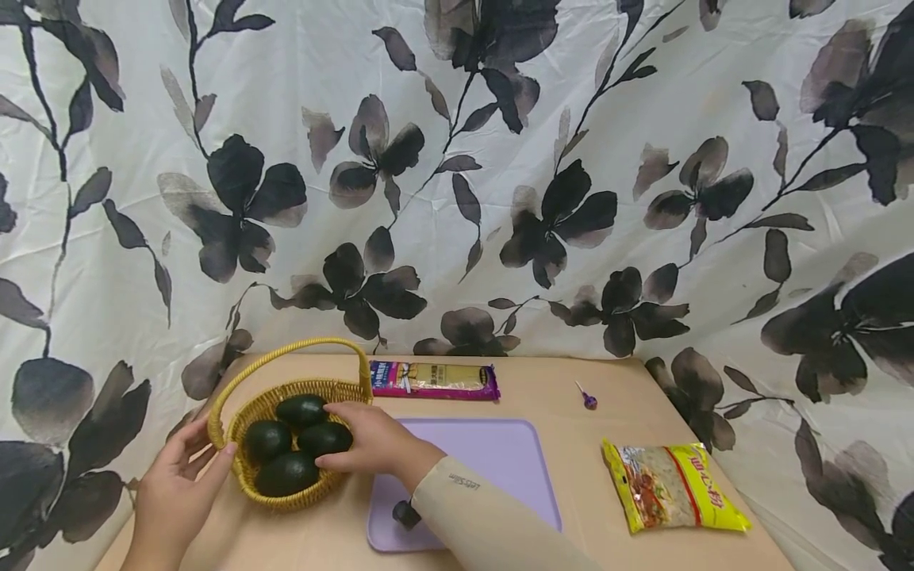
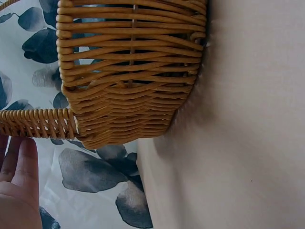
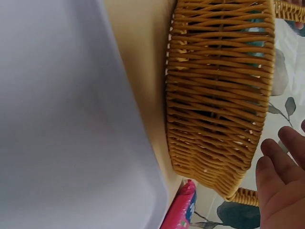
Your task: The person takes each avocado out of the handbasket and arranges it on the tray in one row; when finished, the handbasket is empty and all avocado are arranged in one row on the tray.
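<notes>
A yellow wicker basket [image 1: 291,500] with an arched handle [image 1: 286,349] stands at the left of the table, tilted slightly in the head view. Several dark green avocados [image 1: 288,473] lie inside it. My left hand [image 1: 174,484] holds the left foot of the handle, thumb in front and fingers behind. Over the basket's right rim reaches my right hand [image 1: 378,444], its fingers extended and spread about the rightmost avocado [image 1: 324,438]. In the right wrist view its fingers [image 3: 274,160] lie straight above the wicker rim.
A lilac tray [image 1: 493,468] lies right of the basket, partly under my right forearm. Behind it is a purple noodle packet [image 1: 435,381]. A purple lollipop [image 1: 589,400] and a yellow food packet [image 1: 671,488] lie further right. Floral cloth [image 1: 457,198] hangs at the back.
</notes>
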A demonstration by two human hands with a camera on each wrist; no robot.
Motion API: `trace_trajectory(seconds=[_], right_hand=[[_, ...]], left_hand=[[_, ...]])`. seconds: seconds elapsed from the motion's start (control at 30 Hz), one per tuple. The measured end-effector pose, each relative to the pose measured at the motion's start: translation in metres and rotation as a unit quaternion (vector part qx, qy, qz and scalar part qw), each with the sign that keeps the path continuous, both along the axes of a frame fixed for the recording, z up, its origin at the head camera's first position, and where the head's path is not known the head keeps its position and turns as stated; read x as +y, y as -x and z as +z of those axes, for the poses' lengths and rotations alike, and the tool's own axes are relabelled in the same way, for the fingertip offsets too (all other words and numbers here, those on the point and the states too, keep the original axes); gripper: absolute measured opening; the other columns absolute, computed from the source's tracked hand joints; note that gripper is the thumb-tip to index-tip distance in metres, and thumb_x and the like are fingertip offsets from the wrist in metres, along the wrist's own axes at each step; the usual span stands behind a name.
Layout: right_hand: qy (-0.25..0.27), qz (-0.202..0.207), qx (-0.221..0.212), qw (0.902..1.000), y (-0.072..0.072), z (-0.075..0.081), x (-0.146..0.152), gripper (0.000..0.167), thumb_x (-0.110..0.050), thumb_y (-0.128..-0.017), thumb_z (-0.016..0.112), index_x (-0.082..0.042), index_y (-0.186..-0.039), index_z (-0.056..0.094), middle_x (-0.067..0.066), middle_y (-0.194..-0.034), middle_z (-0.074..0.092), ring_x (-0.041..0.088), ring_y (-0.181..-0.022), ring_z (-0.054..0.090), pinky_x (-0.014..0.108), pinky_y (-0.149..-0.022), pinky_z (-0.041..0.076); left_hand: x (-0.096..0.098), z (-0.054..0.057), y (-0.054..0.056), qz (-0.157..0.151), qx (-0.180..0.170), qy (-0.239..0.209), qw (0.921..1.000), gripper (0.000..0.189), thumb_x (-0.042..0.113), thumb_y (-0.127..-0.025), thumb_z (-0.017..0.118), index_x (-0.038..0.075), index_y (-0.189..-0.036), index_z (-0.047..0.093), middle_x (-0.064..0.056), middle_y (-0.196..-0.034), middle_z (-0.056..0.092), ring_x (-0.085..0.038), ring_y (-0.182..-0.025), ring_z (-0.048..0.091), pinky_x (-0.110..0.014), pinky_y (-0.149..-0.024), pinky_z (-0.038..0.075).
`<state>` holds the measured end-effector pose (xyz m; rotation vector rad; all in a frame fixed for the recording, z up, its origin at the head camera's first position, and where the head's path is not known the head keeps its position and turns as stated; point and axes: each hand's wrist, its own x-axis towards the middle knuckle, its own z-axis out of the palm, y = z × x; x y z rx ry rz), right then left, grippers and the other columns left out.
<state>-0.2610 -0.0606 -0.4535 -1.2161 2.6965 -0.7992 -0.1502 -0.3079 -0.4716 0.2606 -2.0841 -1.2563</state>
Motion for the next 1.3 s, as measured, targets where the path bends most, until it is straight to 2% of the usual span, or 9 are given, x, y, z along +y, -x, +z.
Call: trace_trajectory(seconds=[0.23,0.4,0.57,0.67,0.8,0.9,1.07,1.3], right_hand=[[-0.029,-0.013,0.000,0.9995,0.003,-0.005,-0.008,0.079,-0.053,-0.086,0.079,-0.023,-0.153,0.049,-0.009,-0.151,0.052,0.006,-0.139,0.049,0.024,-0.117,0.042],[-0.063,-0.027,0.010,0.9976,0.006,-0.003,-0.018,0.077,-0.052,-0.085,0.080,-0.027,-0.151,0.050,-0.012,-0.149,0.053,0.004,-0.136,0.051,0.024,-0.115,0.045],[-0.104,-0.004,0.043,0.9937,0.008,-0.005,-0.030,0.079,-0.056,-0.085,0.079,-0.026,-0.152,0.050,-0.011,-0.148,0.054,0.004,-0.137,0.050,0.021,-0.117,0.042],[-0.118,0.004,0.048,0.9918,0.009,-0.007,-0.035,0.078,-0.057,-0.083,0.080,-0.026,-0.149,0.052,-0.013,-0.146,0.056,0.003,-0.135,0.051,0.020,-0.116,0.042],[-0.127,0.006,0.051,0.9906,0.010,-0.008,-0.040,0.071,-0.049,-0.082,0.084,-0.026,-0.144,0.058,-0.015,-0.138,0.061,0.001,-0.128,0.055,0.018,-0.112,0.045],[-0.130,0.003,0.049,0.9903,0.011,-0.009,-0.042,0.064,-0.040,-0.080,0.087,-0.026,-0.137,0.064,-0.016,-0.128,0.065,-0.001,-0.117,0.057,0.016,-0.106,0.049],[-0.146,-0.021,0.061,0.9872,0.009,-0.008,-0.047,0.055,-0.034,-0.079,0.089,-0.028,-0.129,0.068,-0.016,-0.116,0.067,-0.001,-0.106,0.058,0.016,-0.099,0.052],[-0.161,-0.064,0.051,0.9836,0.006,-0.007,-0.050,0.053,-0.033,-0.077,0.092,-0.031,-0.125,0.069,-0.015,-0.111,0.067,0.002,-0.102,0.058,0.023,-0.095,0.056]], left_hand=[[-0.001,-0.004,0.001,0.009,-0.014,-0.014,0.9998,0.057,0.002,-0.088,0.080,0.004,-0.140,0.059,0.011,-0.124,0.061,0.015,-0.107,0.056,0.001,-0.087,0.049],[-0.002,-0.001,0.001,0.017,-0.002,-0.026,0.9995,0.049,-0.001,-0.088,0.078,0.002,-0.134,0.063,0.008,-0.121,0.066,0.013,-0.105,0.060,-0.002,-0.086,0.052],[-0.004,-0.001,0.000,0.023,0.009,-0.032,0.9992,0.042,-0.005,-0.087,0.077,-0.002,-0.128,0.067,0.014,-0.113,0.068,0.014,-0.102,0.062,-0.003,-0.082,0.054],[-0.004,-0.003,-0.001,0.015,0.018,-0.035,0.9991,0.041,-0.007,-0.086,0.077,-0.004,-0.126,0.067,0.018,-0.109,0.067,0.014,-0.101,0.063,-0.005,-0.081,0.055],[-0.005,-0.003,-0.002,0.010,0.020,-0.039,0.9990,0.042,-0.008,-0.086,0.077,-0.004,-0.126,0.067,0.019,-0.108,0.067,0.013,-0.101,0.064,-0.005,-0.081,0.056],[-0.005,-0.001,-0.003,0.016,0.006,-0.047,0.9988,0.043,-0.006,-0.086,0.078,-0.003,-0.127,0.067,0.017,-0.109,0.068,0.011,-0.100,0.064,-0.005,-0.080,0.055],[-0.004,0.001,-0.004,0.034,-0.025,-0.049,0.9979,0.042,0.000,-0.088,0.079,0.000,-0.128,0.066,0.015,-0.109,0.068,0.012,-0.101,0.062,-0.002,-0.080,0.053],[-0.003,0.000,-0.001,0.022,-0.023,-0.051,0.9982,0.045,-0.001,-0.087,0.079,-0.001,-0.130,0.065,0.015,-0.110,0.068,0.012,-0.101,0.062,-0.003,-0.081,0.054]])
